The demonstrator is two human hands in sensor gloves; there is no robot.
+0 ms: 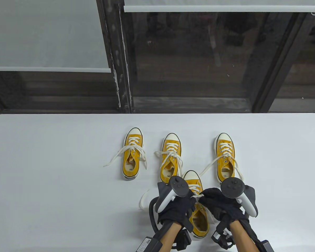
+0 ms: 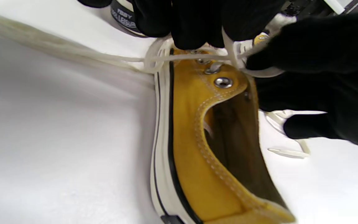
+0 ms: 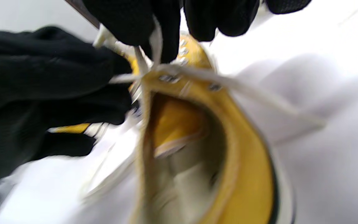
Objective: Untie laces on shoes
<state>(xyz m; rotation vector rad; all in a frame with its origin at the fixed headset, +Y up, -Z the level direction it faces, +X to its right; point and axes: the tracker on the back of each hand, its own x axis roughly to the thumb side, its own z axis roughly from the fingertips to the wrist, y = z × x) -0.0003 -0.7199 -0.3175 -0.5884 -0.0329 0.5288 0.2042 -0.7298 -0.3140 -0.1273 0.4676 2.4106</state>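
Four yellow canvas sneakers with white toe caps stand on the white counter [image 1: 55, 157]. The nearest shoe [image 1: 198, 220] sits toes-away at the front edge, between the two gloved hands. The left hand [image 1: 177, 207] curls its fingertips [image 2: 194, 28] over the white lace [image 2: 191, 57] at the top eyelets, pinching it. The right hand [image 1: 218, 206] pinches the same lace from the other side, right where the knot sits on the tongue. A loose lace end [image 1: 144, 199] trails onto the counter left of this shoe.

In the left wrist view a dark heel patch [image 2: 123, 18] on the shoe behind carries white lettering, too blurred to read with certainty. Small round size stamps show on the insoles of the three far shoes, illegible.

Those three stand in a row farther back: a left shoe [image 1: 132, 157], a middle shoe [image 1: 170, 160] and a right shoe [image 1: 225, 160], their laces splayed loose onto the counter. The middle one stands just behind the near shoe's toe. Beyond the counter are dark window frames [image 1: 120, 52] and white roller blinds [image 1: 47, 34].
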